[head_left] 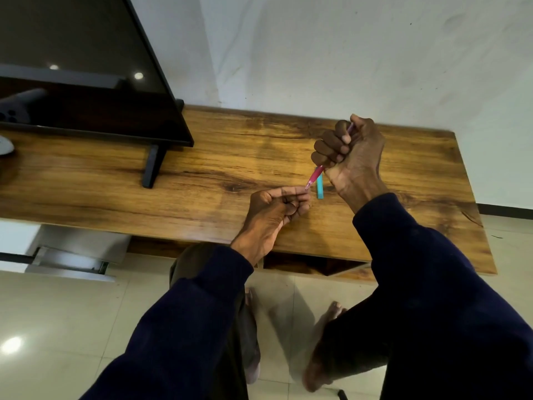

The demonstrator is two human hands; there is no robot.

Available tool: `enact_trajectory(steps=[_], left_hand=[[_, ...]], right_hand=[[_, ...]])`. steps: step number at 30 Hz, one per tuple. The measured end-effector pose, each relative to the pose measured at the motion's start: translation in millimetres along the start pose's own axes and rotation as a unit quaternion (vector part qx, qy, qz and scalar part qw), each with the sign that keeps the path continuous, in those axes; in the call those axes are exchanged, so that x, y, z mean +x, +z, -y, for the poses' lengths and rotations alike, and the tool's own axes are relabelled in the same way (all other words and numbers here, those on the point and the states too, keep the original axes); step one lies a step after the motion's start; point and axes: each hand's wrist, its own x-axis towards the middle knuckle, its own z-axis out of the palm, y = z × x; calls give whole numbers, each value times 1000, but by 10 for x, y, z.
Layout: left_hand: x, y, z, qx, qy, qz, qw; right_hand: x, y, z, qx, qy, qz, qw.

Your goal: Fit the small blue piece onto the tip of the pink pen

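Note:
My right hand [347,153] grips a pink pen [314,176] in a fist above the wooden table [202,174]; the pen's upper end sticks out past my thumb and its tip points down-left. My left hand [277,206] is just below that tip, its fingers curled and its thumb and forefinger meeting at the tip. Whether they pinch the tip or a small part there is too small to tell. A teal pen-like piece [320,187] lies on the table between my hands, partly hidden by my right wrist.
A black flat screen [86,67] on a stand [153,166] fills the table's left end. A white wall runs behind the table. Below the table's front edge are a tiled floor, my bare feet [323,342] and an open shelf.

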Motion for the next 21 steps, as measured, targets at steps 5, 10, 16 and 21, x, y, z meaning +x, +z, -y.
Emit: enact_trajectory(steps=[5,10,16,21], left_hand=[[21,-15,6,-5,2,3,1000],[24,-17,5,-14,3,5,1000],[7,10,-16,-27,3,6,1000],[4,-9,-6,-18,-1,-3,1000]], right_hand=[[26,-41,-8,15,3,-8,1000],[58,-89,-17,49,22,-32,998],[88,-98,-13,76,37,-38,996],[73,-87,-3,60,31,-29,997]])
